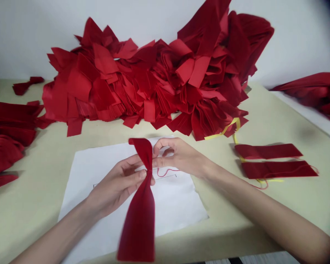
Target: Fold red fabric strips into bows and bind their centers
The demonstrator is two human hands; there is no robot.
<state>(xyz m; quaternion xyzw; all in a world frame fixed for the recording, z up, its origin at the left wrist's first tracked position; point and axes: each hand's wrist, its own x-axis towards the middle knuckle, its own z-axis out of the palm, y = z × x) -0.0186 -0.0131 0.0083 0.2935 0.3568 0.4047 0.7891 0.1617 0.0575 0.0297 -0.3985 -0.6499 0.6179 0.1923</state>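
A red velvet-like fabric strip (139, 227) hangs upright, gathered narrow near its middle, with its top end folded over to the left. My left hand (118, 183) pinches it at the gather between thumb and fingers. Just behind the strip, on its right side, my right hand (178, 157) is closed, thumb and index finger together. Red thread (167, 171) curls below those fingers and runs to the underside of that hand; any needle is too small or hidden to see. Under both hands lies a white paper sheet (178, 212) with thin drawn lines.
A large heap of red fabric pieces (143, 84) spans the back of the table (222, 227). To the right lie two flat red strips (277, 169) with red thread and yellow ribbon (238, 126) near them. More red fabric (8, 135) sits at left and far right.
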